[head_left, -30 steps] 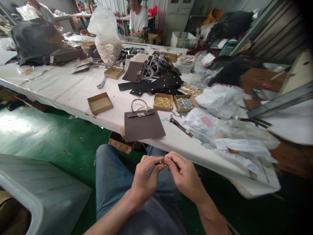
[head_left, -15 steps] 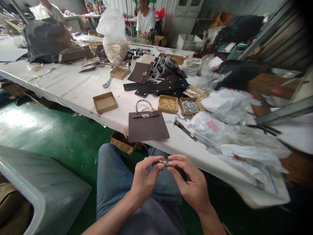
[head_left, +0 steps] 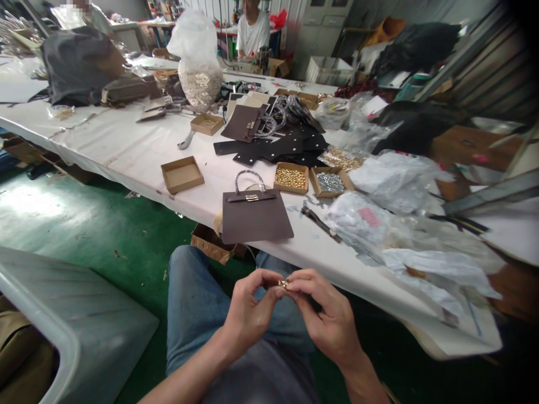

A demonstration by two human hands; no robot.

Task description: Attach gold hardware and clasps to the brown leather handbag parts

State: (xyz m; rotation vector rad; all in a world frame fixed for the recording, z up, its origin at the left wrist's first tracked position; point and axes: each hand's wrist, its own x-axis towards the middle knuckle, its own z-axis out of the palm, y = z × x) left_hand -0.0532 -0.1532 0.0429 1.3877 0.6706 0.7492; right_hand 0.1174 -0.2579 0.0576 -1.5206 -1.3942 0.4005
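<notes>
Your right hand (head_left: pixel 324 308) has closed in; with your left hand (head_left: pixel 248 311), it pinches the small gold metal fitting (head_left: pixel 283 284) at twelve o'clock, so keep it steady.

A small metal fitting (head_left: pixel 283 284) sits between the fingers (head_left: pixel 305 282). Beyond them, a handbag panel (head_left: pixel 256 223) lies on the worktop (head_left: pixel 126 140), with a tray of studs (head_left: pixel 290 178) behind it (a tray of small screws (head_left: pixel 329 182) just to its right) and plastic bags (head_left: pixel 398 182) further right.
</notes>
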